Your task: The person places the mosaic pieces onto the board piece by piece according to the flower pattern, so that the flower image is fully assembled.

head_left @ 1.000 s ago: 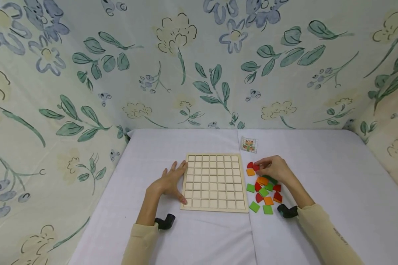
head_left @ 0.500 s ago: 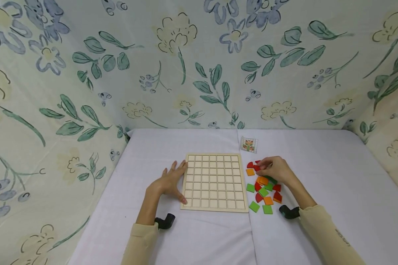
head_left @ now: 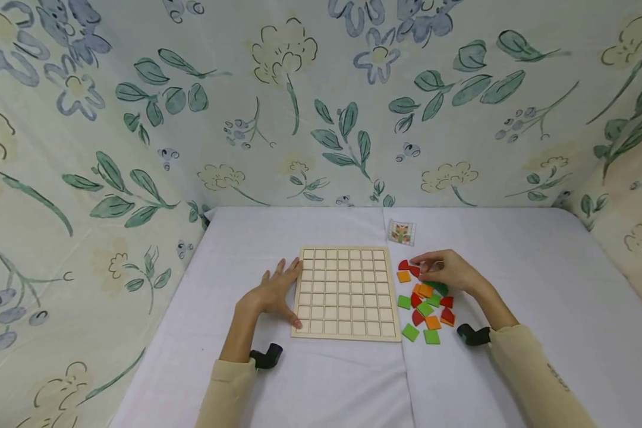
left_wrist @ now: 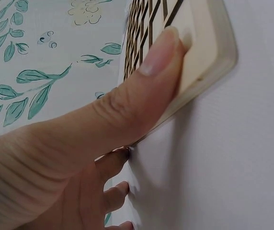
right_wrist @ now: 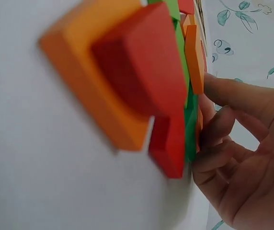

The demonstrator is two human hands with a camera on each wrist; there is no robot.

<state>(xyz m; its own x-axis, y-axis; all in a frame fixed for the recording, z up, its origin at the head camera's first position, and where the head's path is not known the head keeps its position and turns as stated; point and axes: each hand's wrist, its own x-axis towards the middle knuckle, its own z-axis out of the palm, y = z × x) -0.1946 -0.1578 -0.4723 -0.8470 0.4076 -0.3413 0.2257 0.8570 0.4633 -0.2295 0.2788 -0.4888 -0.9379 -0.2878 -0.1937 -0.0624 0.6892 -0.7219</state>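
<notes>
A square wooden grid board [head_left: 346, 293] lies on the white cloth. My left hand [head_left: 271, 295] spreads along its left edge, with the thumb [left_wrist: 160, 57] resting on the near-left corner in the left wrist view. My right hand [head_left: 446, 270] is bent over the far end of a scatter of coloured pieces, beside two red quarter-circle pieces [head_left: 414, 271]. Whether its fingertips pinch a piece is hidden. Just below that hand lie a dark green piece [head_left: 437, 288] and an orange square [head_left: 424, 290]. In the right wrist view, an orange piece [right_wrist: 195, 60] partly covers the fingertips.
A small card [head_left: 402, 233] with a coloured picture on a grid lies behind the board. Green squares [head_left: 431, 337], more red pieces [head_left: 447, 316] and orange ones [head_left: 433, 323] are strewn right of the board, some overlapping. Patterned cloth [head_left: 321, 119] hangs at the back.
My right hand has shifted slightly to the right, uncovering more of a red quarter-circle piece and the dark green piece. My left hand and the board have stayed put.
</notes>
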